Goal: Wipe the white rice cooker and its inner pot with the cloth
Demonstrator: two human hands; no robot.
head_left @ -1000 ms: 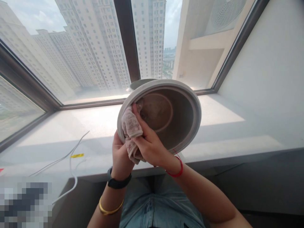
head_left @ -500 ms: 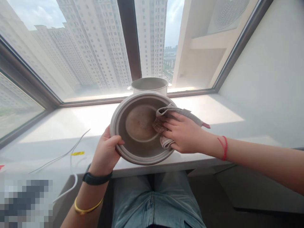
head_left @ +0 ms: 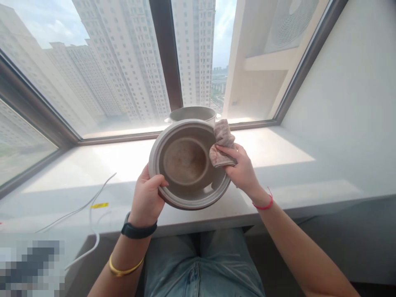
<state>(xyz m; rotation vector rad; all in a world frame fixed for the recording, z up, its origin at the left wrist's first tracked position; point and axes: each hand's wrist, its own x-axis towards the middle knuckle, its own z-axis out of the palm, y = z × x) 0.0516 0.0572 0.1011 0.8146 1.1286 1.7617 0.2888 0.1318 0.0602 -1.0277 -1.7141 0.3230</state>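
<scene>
A round grey-brown pot (head_left: 185,161) is tilted so that its inside faces me, with brownish marks on its bottom. My left hand (head_left: 148,196) grips its left rim, the thumb over the edge and the fingers behind. A folded, pinkish-grey checked cloth (head_left: 223,144) lies against the pot's upper right rim. My right hand (head_left: 243,169) is closed on this cloth, with its fingers across the front of it. Behind the pot, a second light-coloured pot (head_left: 193,113) with small side handles stands on the sill.
The white windowsill (head_left: 278,152) runs along brown-framed windows (head_left: 167,53). To the left lie a thin white cable (head_left: 92,214) and a yellow tag (head_left: 100,205). A pale wall (head_left: 349,82) rises at the right.
My right hand has drawn the cloth from inside the pot to its right rim, and its forearm now slants downward. My left hand and the pot have shifted slightly right in view.
</scene>
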